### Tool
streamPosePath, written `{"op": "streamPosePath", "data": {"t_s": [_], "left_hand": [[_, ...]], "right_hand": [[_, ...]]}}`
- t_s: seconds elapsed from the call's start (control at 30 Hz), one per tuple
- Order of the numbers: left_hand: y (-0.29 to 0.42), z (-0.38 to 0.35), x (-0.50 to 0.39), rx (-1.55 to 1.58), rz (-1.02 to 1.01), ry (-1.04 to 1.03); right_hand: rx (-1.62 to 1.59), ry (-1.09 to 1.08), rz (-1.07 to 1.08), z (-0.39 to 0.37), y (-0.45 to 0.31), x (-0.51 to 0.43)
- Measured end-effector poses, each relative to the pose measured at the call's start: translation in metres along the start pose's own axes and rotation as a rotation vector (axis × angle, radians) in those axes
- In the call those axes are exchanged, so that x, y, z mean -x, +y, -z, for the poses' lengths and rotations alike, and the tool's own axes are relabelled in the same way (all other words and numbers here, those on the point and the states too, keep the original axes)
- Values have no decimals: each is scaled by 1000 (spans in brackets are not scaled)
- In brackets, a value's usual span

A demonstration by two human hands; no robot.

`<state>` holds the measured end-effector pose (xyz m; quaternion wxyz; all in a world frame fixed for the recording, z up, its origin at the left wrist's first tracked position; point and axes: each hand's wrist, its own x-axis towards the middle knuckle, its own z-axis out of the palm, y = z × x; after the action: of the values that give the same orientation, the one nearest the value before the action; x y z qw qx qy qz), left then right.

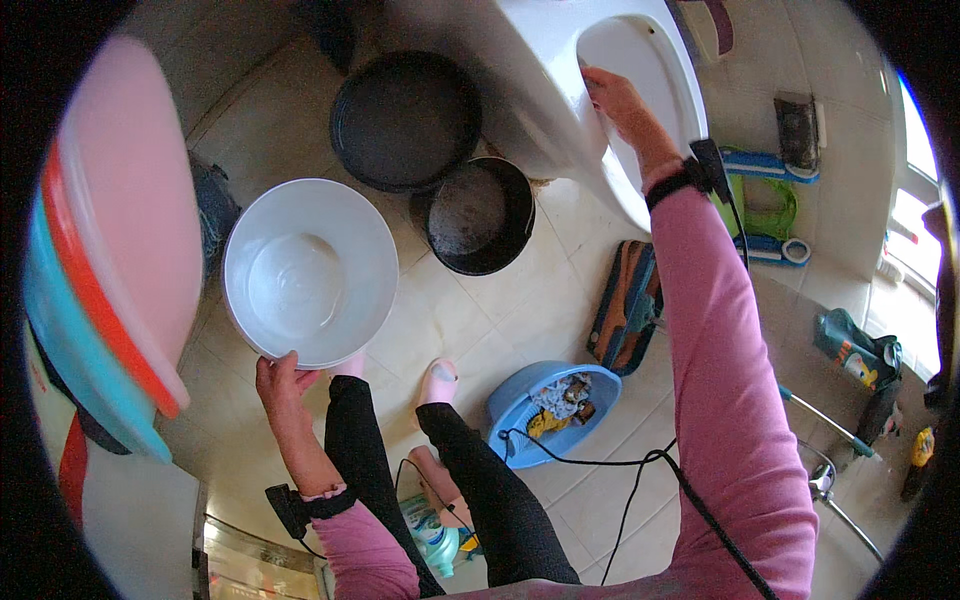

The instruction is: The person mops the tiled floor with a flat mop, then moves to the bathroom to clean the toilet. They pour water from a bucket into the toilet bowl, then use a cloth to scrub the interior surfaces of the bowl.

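Observation:
My left hand (283, 386) grips the near rim of a white plastic bucket (360, 225), thumb and fingers pinching its edge. A little water or a wet sheen shows at the bucket's bottom. My right hand (613, 96) reaches into a white ceramic washbasin (667, 67) at the upper right. Its fingers are curled at the basin's inner left wall, and the fingertips are partly hidden. Below the washbasin, a round black tub (405, 120) and a smaller black bucket (480, 214) stand on the floor, one overlapping the other in view.
Pink, red and turquoise plastic basins (139, 172) lean together on the left. A blue tub (555, 412) with cloths sits on the tiled floor near my feet, beside a dark case-like object (624, 307). A black cable (592, 461) hangs across the view. A green-capped bottle (439, 540) stands behind my legs.

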<state>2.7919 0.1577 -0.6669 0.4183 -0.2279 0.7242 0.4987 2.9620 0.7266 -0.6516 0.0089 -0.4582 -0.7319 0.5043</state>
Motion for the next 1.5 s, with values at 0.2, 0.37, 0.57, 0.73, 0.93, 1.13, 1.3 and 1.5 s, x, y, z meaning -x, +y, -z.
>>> {"op": "streamPosePath", "data": {"t_s": [0.2,0.37,0.57,0.73,0.93,1.13,1.3,1.5], "left_hand": [[6,-14,8,-64,-30,20],[12,-20,12,-99,-53,7],[9,-20,6,-72,-4,45],[10,-17,6,-107,-14,44],[10,-17,13,-55,-41,18],[10,-18,11,-73,-21,31],[8,-17,9,-75,-15,8],[10,-17,11,-65,-10,6]], "right_hand": [[291,-192,32,16,10,20],[1111,-379,-213,47,50,66],[-49,336,-179,88,60,95],[-797,240,-135,59,35,94],[-1050,74,-54,36,12,96],[171,230,496,26,-46,73],[901,123,914,7,-68,49],[1284,-133,553,42,-17,101]]}}
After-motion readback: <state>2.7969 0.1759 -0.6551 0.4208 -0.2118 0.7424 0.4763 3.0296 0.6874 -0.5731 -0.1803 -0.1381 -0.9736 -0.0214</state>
